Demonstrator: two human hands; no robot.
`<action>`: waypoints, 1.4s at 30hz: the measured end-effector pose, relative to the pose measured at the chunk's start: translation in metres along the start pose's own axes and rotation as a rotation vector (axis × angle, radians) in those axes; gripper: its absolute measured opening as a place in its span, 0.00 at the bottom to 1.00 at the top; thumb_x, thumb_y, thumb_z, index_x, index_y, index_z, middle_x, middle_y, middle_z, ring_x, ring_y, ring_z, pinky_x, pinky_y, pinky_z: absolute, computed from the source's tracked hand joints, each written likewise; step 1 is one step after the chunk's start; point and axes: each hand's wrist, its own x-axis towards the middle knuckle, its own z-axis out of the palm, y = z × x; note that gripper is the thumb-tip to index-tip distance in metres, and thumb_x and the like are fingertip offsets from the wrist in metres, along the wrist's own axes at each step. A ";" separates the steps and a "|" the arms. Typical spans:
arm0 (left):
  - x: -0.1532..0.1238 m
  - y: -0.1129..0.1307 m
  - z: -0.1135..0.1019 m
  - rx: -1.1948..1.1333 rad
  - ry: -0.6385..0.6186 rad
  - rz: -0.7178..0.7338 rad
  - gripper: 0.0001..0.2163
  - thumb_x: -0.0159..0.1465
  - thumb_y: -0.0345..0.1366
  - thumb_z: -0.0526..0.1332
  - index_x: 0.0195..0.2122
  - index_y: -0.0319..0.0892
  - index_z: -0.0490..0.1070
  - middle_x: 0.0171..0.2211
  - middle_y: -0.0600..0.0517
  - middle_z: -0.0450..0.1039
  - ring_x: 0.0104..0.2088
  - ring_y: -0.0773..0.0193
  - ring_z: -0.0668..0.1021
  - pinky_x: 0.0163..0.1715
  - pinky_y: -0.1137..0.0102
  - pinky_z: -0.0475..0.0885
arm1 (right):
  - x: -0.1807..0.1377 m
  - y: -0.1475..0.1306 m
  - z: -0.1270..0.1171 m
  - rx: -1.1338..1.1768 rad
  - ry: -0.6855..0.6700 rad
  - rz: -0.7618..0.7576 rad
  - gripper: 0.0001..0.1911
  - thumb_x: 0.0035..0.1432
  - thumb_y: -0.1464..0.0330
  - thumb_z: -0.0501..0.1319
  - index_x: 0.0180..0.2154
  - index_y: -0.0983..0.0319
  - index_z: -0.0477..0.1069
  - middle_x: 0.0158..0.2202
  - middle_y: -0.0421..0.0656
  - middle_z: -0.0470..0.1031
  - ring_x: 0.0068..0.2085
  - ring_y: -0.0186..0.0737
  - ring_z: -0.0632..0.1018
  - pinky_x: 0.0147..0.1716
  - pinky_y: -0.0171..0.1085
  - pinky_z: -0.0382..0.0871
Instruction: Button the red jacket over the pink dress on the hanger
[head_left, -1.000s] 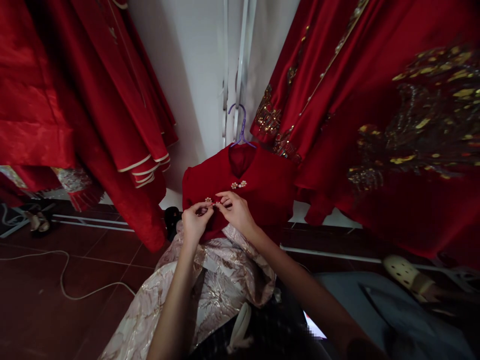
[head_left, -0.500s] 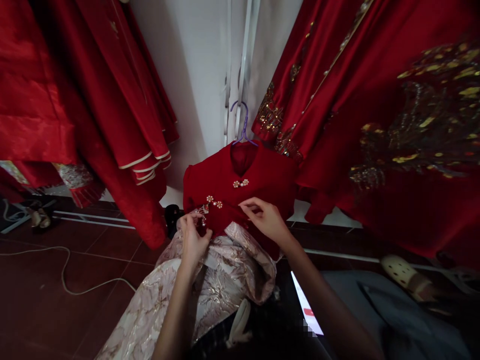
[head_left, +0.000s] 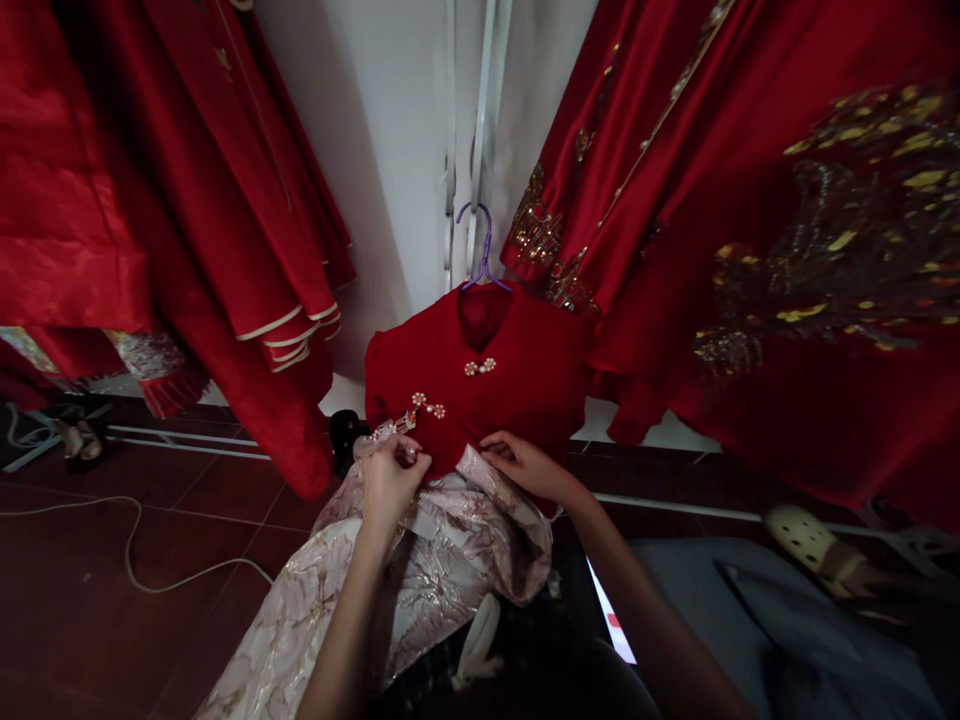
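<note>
A red top (head_left: 525, 350) with a V neck hangs on a purple hanger (head_left: 486, 250). Pearl flower ornaments (head_left: 480, 367) sit on its chest. From a lower ornament a beaded tassel (head_left: 401, 424) runs down to my left hand (head_left: 394, 480), whose thumb and fingers are pinched with a pearl showing between them. My right hand (head_left: 529, 468) has its fingertips closed at the upper edge of a pale pink brocade fabric (head_left: 442, 580), against the red top. That fabric lies over my lap and spreads to the left. The exact grip of the right fingertips is partly hidden.
Red garments (head_left: 172, 200) hang on the left, and red gowns with gold sequins (head_left: 847, 220) on the right. White rack rails (head_left: 480, 120) stand behind the hanger. A cable (head_left: 131, 540) crosses the tiled floor. A cream clog (head_left: 799, 540) and a lit screen (head_left: 611, 615) are at right.
My right hand has moved down to the brocade's edge. My left fingers have closed into a tighter pinch, and the tassel is drawn down toward the left. The view has shifted slightly.
</note>
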 end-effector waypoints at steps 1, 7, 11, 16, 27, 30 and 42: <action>0.002 0.008 0.001 -0.051 -0.003 -0.020 0.04 0.48 0.32 0.62 0.27 0.40 0.70 0.22 0.55 0.72 0.23 0.67 0.74 0.26 0.73 0.68 | -0.001 0.000 0.000 0.004 -0.011 0.002 0.12 0.53 0.65 0.60 0.40 0.63 0.71 0.36 0.45 0.76 0.36 0.38 0.76 0.37 0.39 0.71; -0.007 0.020 0.037 -0.194 -0.004 0.071 0.05 0.52 0.32 0.60 0.31 0.40 0.71 0.25 0.54 0.72 0.25 0.69 0.72 0.27 0.74 0.68 | -0.005 0.003 -0.012 -0.145 -0.081 0.030 0.10 0.47 0.63 0.65 0.30 0.63 0.73 0.26 0.40 0.74 0.27 0.35 0.73 0.27 0.34 0.66; -0.019 -0.012 0.064 -0.059 0.081 0.140 0.05 0.55 0.33 0.59 0.32 0.40 0.72 0.30 0.51 0.72 0.31 0.66 0.74 0.35 0.70 0.70 | -0.003 0.001 -0.021 -0.111 0.032 0.075 0.10 0.47 0.63 0.65 0.30 0.63 0.71 0.26 0.41 0.75 0.26 0.35 0.74 0.26 0.34 0.67; -0.023 -0.029 0.071 -0.062 0.079 0.171 0.06 0.57 0.34 0.59 0.35 0.40 0.71 0.32 0.50 0.72 0.32 0.65 0.75 0.37 0.69 0.70 | -0.006 -0.037 -0.018 0.193 0.143 0.113 0.15 0.45 0.60 0.66 0.31 0.63 0.69 0.25 0.40 0.75 0.22 0.34 0.74 0.22 0.35 0.70; -0.014 -0.035 0.067 -0.341 0.009 0.010 0.09 0.53 0.37 0.63 0.34 0.39 0.71 0.30 0.51 0.74 0.31 0.66 0.76 0.35 0.70 0.73 | 0.012 -0.006 0.056 0.140 0.277 0.012 0.12 0.53 0.62 0.60 0.36 0.63 0.72 0.32 0.45 0.77 0.31 0.38 0.77 0.27 0.34 0.72; -0.014 -0.035 0.065 -0.342 0.001 0.011 0.09 0.52 0.37 0.63 0.34 0.39 0.72 0.30 0.50 0.75 0.31 0.66 0.77 0.35 0.70 0.73 | 0.009 0.002 0.063 0.099 0.353 -0.033 0.12 0.53 0.62 0.60 0.36 0.62 0.73 0.33 0.45 0.77 0.32 0.37 0.77 0.29 0.34 0.71; -0.016 -0.040 0.062 -0.340 -0.021 0.028 0.10 0.52 0.34 0.63 0.35 0.40 0.74 0.31 0.50 0.76 0.32 0.65 0.78 0.36 0.69 0.75 | 0.001 0.002 0.076 0.080 0.461 -0.082 0.12 0.56 0.62 0.58 0.38 0.60 0.74 0.34 0.44 0.73 0.28 0.33 0.73 0.23 0.31 0.66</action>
